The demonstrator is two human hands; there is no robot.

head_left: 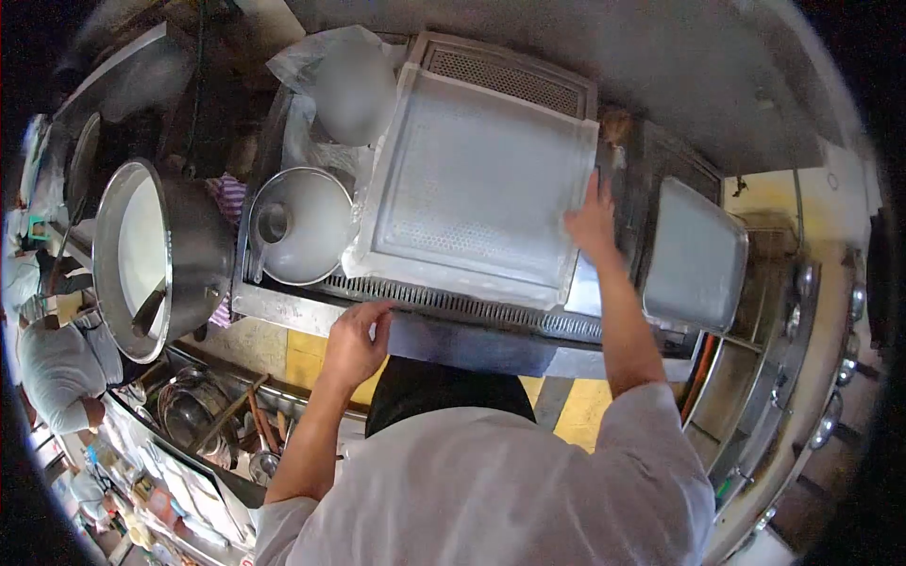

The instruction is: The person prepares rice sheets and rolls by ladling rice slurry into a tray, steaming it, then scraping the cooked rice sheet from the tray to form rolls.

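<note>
While our right hand (593, 224) reaches to the right edge of the white sheet (481, 179), its fingers stretched out and the thumb a little apart, we seem to be minding how the sheet lies. It sits over the perforated metal tray (505, 80) on the desk (288, 307), with the tray's far strip of holes uncovered. Our left hand (359, 341) is at the desk's near edge, its fingers bent and drawn narrow; we cannot tell whether they pinch anything. To do this well, we should touch the border lightly with flat fingers, ease out wrinkles without dragging the middle, and keep the edges even. We should also keep our left forearm away from the bowl (323, 224) and large pot (200, 255), and our right elbow off the shallow pan (743, 269).
</note>
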